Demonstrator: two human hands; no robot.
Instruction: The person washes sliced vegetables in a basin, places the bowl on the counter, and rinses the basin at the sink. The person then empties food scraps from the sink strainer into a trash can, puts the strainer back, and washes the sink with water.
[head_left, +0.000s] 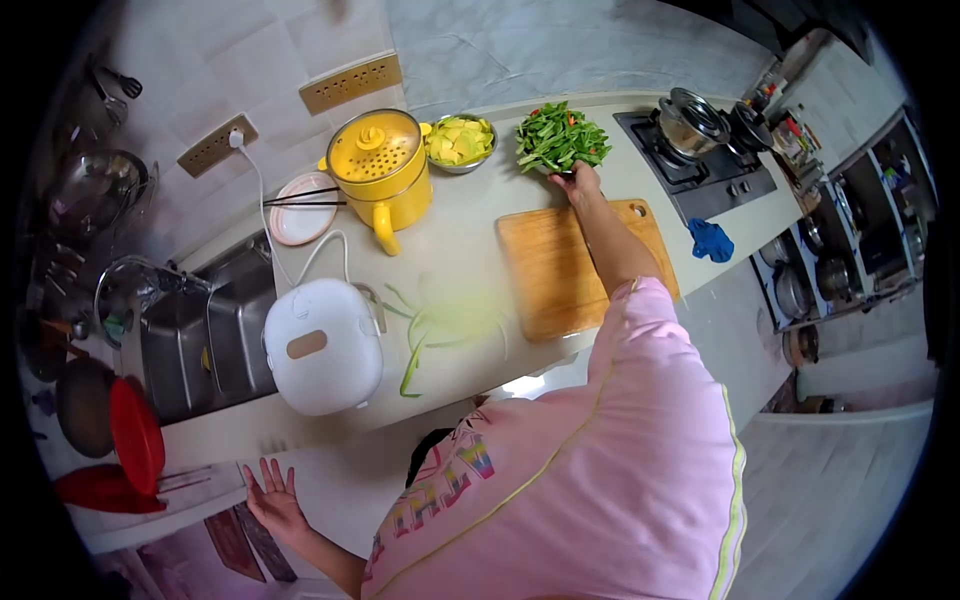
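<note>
My right hand (578,182) reaches across the counter and grips the near edge of a dish heaped with chopped green vegetables (562,138), with a few red pieces among them. The heap hides most of the dish. Under my right forearm lies a wooden cutting board (545,270). To the left of the greens stands a metal bowl of yellow-green slices (460,140). My left hand (275,502) is held low at the left, off the counter, fingers spread and nothing in it.
A yellow pot (385,180) with a lid stands by a plate with chopsticks (300,212). Nearer are a white appliance (325,350) and a double sink (210,335). Green scraps (412,368) lie on the counter. At right are a gas stove (695,160) and a blue cloth (710,240).
</note>
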